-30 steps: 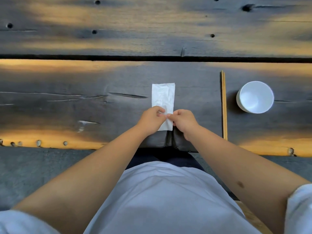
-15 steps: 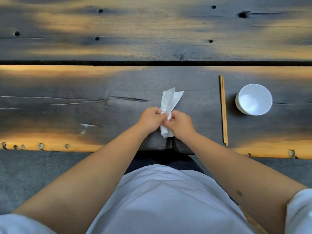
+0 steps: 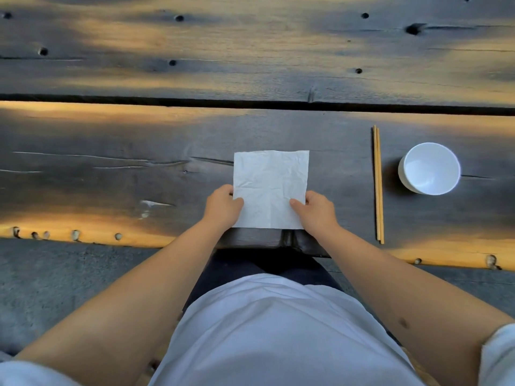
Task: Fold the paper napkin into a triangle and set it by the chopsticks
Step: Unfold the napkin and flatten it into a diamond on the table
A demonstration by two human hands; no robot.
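A white paper napkin (image 3: pixel 270 185) lies spread out as a creased square on the dark wooden table, just in front of me. My left hand (image 3: pixel 223 206) pinches its near left edge, thumb on top. My right hand (image 3: pixel 316 208) holds the near right edge the same way. A pair of wooden chopsticks (image 3: pixel 377 185) lies side by side to the right of the napkin, pointing away from me, a clear gap between them and the paper.
A white bowl (image 3: pixel 429 168) stands right of the chopsticks. The table (image 3: pixel 111 176) is made of dark planks with a long gap across the back. Its near edge runs just below my hands, with grey floor beneath.
The napkin was a narrow folded strip, was lifted and pulled apart, and now lies unfolded as a wide square. My hands have moved apart to its left and right edges.
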